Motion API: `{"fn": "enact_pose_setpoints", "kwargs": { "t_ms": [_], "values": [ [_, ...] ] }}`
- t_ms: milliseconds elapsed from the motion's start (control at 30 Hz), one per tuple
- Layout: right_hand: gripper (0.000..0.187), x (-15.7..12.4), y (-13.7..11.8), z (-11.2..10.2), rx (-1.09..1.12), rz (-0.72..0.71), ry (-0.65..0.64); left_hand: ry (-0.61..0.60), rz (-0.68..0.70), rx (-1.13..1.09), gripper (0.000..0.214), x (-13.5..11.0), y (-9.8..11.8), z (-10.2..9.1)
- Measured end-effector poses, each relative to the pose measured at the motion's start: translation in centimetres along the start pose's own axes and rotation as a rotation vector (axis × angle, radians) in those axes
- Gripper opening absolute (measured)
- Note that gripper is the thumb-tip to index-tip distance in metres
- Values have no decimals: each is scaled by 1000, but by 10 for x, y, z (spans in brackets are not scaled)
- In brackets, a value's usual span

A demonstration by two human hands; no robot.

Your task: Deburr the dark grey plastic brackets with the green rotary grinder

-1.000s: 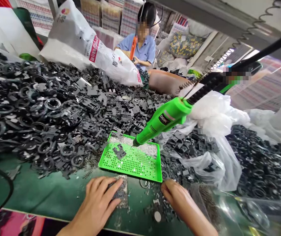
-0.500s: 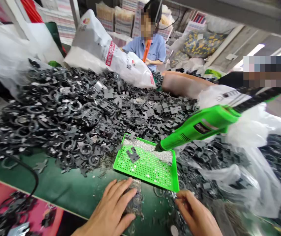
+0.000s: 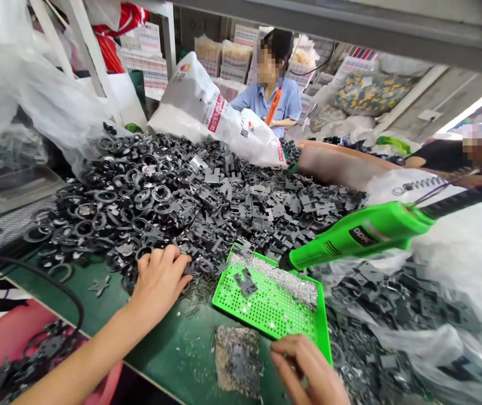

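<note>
My left hand reaches to the front edge of a heap of dark grey rings and clips. Its fingers curl over the parts, and what lies between thumb and fingertips is mostly hidden. My right hand hovers by the near edge of a green perforated tray, fingers bent and slightly apart, nothing seen in them. Small silvery pieces and one dark clip lie in the tray. Between my hands, a worn speckled block rests on the green table, with a dark part on top.
A green electric screwdriver slants over the tray, its tip at the silvery pieces. At lower left stands a pink bin of dark parts, with a black cable above. Plastic bags lie right. A co-worker sits across the heap.
My left hand has left the speckled block and moved up and left to the heap, uncovering the block. My right hand remains near the tray. The view has shifted.
</note>
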State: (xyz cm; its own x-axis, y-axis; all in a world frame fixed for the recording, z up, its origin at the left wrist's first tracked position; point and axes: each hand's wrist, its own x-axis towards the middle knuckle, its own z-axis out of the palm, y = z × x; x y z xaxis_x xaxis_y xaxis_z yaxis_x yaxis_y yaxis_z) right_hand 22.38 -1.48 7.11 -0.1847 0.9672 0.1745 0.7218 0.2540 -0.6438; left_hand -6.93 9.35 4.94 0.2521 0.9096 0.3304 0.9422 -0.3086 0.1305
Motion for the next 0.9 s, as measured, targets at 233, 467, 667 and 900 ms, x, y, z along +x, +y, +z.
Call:
{"fn": "enact_pose_setpoints", "kwargs": {
  "t_ms": [233,467,667,900],
  "values": [
    [20,22,-44,34,528,259,31,37,27,-525,18,-15,14,-18],
    [30,31,-56,60,852,485,54,-265,-155,-1086,25,-42,66,-22],
    [20,15,-45,65,772,461,78,-300,-188,-1110,18,-45,72,-13],
    [14,9,-47,49,459,382,-92,-357,-33,-1046,17,-40,75,-26]
  ]
}}
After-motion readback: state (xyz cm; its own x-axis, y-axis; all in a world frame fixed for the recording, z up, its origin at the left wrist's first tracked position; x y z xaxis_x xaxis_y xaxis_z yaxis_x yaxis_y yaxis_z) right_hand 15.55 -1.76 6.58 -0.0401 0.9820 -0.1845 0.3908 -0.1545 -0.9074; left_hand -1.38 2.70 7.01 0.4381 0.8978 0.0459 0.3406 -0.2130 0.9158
